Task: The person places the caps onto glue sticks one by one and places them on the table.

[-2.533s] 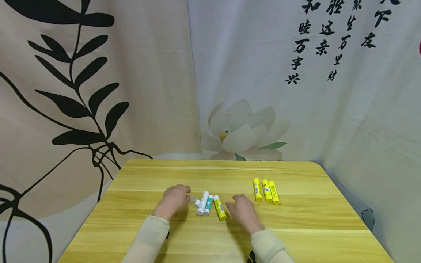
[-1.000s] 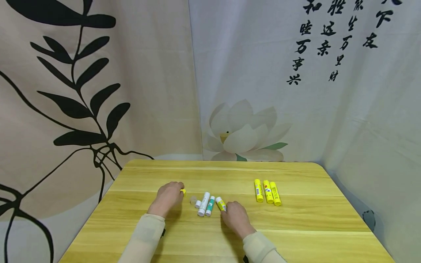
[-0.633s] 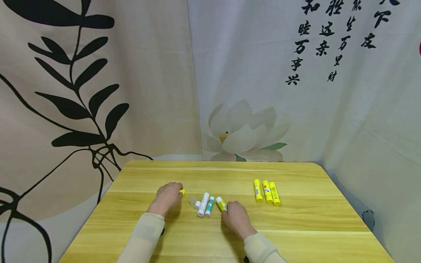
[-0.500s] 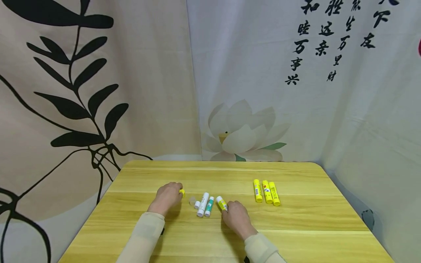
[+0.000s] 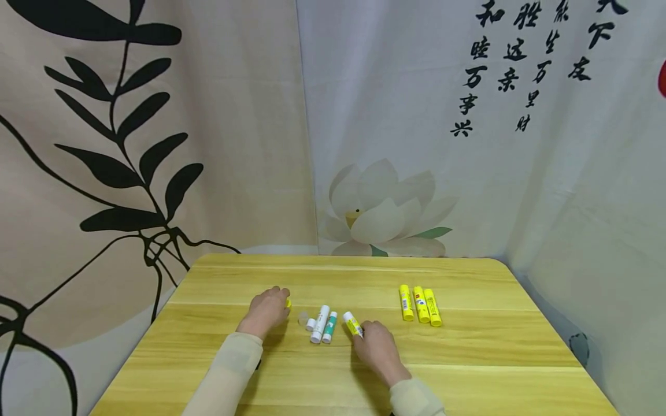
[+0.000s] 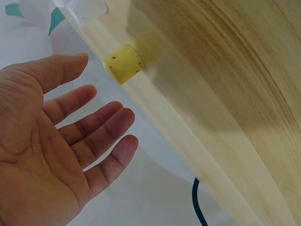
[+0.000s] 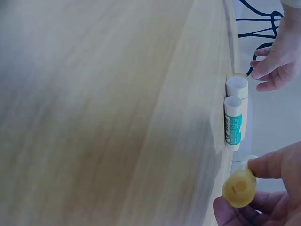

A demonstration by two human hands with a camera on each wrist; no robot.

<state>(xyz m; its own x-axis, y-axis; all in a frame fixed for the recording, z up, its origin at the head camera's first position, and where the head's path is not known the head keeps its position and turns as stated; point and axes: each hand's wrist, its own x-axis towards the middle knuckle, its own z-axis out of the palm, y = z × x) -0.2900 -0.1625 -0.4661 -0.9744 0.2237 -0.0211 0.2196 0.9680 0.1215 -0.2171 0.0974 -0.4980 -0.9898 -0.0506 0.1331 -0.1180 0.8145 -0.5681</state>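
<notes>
Left hand (image 5: 264, 309): fingers relaxed, released, and there's the yellow cap (image 6: 124, 64) just beside them at one o'clock in the left wrist view;
Right hand (image 5: 378, 348): fingers grasping the yellow glue stick (image 5: 351, 322), its white end pointing to eleven o'clock;
Bench (image 5: 478, 352): white stick (image 5: 319, 324), teal-labelled stick (image 5: 330, 327) side by side at the glue stick's nine o'clock; three yellow sticks (image 5: 420, 304) between its two and three.
</notes>
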